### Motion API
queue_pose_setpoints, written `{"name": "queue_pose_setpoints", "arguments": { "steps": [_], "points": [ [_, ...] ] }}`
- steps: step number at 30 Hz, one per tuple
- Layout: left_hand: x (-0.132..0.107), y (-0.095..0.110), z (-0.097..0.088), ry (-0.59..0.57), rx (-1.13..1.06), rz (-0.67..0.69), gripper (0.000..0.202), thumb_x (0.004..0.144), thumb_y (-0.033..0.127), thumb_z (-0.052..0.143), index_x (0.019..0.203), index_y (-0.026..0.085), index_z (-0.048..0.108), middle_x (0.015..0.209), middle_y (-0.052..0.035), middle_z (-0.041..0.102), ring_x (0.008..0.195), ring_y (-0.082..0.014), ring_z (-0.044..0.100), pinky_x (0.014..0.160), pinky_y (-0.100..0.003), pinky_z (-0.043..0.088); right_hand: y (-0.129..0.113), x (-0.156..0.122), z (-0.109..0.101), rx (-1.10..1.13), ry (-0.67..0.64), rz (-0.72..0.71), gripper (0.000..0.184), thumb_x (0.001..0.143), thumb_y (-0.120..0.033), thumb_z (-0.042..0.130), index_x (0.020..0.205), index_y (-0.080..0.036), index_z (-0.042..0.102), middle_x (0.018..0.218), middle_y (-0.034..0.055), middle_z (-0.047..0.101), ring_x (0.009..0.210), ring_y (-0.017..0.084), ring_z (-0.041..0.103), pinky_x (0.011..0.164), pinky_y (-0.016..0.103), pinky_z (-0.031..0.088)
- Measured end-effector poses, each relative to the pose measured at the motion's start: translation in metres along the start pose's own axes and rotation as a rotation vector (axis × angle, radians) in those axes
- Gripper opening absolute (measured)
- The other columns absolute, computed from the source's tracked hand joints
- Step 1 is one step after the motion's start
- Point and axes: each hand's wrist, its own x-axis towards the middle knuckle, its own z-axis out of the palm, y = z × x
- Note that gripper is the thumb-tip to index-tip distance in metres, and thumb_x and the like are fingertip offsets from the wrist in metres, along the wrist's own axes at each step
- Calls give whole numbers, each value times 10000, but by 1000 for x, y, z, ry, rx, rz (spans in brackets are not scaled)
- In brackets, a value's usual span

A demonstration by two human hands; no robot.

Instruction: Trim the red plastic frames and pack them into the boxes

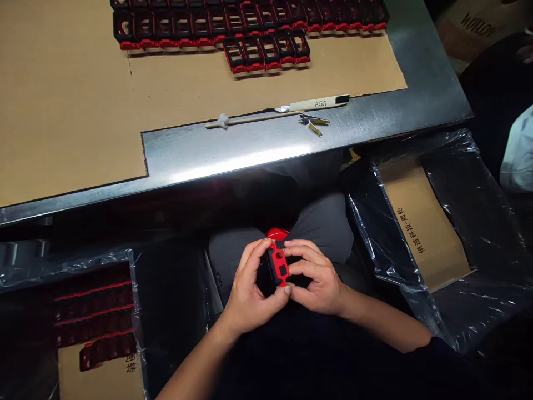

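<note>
**Red part clamped between both hands over the lap**

Both hands are together, the left hand (249, 291) and the right hand (313, 276) clamped on a red plastic part (278, 265) with a black middle. The part stands on end above the person's grey trousers (320, 228), below the near edge of the steel desk (233, 153). Fingers wrap it from both sides, and the left thumb presses near its lower end, probably to keep it steady at close range for work with both hands. A rounded red piece (277, 234) shows at its top, but the fingers hide most of the part, so how the two join can't be made out.

On the desk's far side, black-and-red frames (250, 25) sit in tidy rows on a cardboard sheet (208, 89), likely arranged so they stay separate and easy to pick up. The rows run past the top edge of the view. A utility knife (320, 103), a stick with a white tuft (222, 120) and small snips (314, 119) lie along the sheet's near edge, within easy reach. Plastic-lined bins stand at each side of the lap. The left bin (94, 316), holding dark red-trimmed parts, is cut off by the lower corner, and the right bin (420, 233) shows printed cardboard.
</note>
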Motion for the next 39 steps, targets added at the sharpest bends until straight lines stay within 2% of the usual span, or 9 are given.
{"name": "queue_pose_setpoints", "arguments": {
  "steps": [10,16,20,23,26,28,30,33,39],
  "points": [
    [2,1,-3,-6,72,137,774,790,146,652,1492,260,346,1371,-148,501,1280,-304,518,1015,-530,523,0,0,1,-15,-29,22,177,794,-157,716,956,-218,679,1163,114,710,1187,287,618,983,503,529],
    [0,0,-3,-22,107,170,798,802,111,629,1520,243,307,1386,-155,486,1309,-294,493,1038,-510,513,-2,3,-4,9,3,95,237,811,-47,591,958,-201,697,1160,116,709,1172,261,625,1011,488,513],
    [1,0,-2,-25,113,175,798,797,115,635,1517,223,311,1374,-163,490,1294,-291,505,1035,-489,518,-3,4,-7,305,-32,345,169,851,-186,665,1016,-196,698,986,72,728,882,185,696,771,328,591],
    [1,2,-1,-51,114,157,792,778,115,640,1499,229,334,1349,-159,516,1243,-293,551,1002,-484,540,1,3,-1,520,-81,564,215,822,-376,756,850,-170,704,753,20,704,638,126,639,603,240,542],
    [1,4,0,-92,138,133,809,753,117,641,1490,247,335,1335,-149,539,1231,-304,565,999,-500,540,8,2,7,700,46,816,435,871,-527,674,652,-152,660,568,1,634,513,99,572,548,223,503],
    [0,5,1,-87,177,135,860,754,125,640,1522,247,273,1326,-156,548,1219,-310,569,989,-514,543,11,2,10,859,137,923,480,865,-580,654,666,-144,674,546,3,624,491,98,570,519,215,494],
    [-1,5,1,-60,231,156,936,766,127,636,1566,226,160,1302,-173,559,1178,-307,586,955,-517,557,12,1,9,961,131,931,430,815,-570,718,771,-143,713,621,14,671,541,111,614,528,214,508],
    [-2,4,3,-29,312,223,1024,780,97,631,1590,175,10,1282,-203,570,1157,-310,585,919,-515,566,12,0,6,975,19,860,356,774,-493,794,872,-158,725,744,20,718,608,117,644,558,219,529],
    [-3,0,6,-27,247,354,1071,797,67,636,1576,139,-96,1321,-220,554,1224,-288,546,978,-511,526,15,-3,9,1032,-36,695,310,816,-450,775,731,-165,687,694,8,686,617,120,618,590,235,517]
  ]
}}
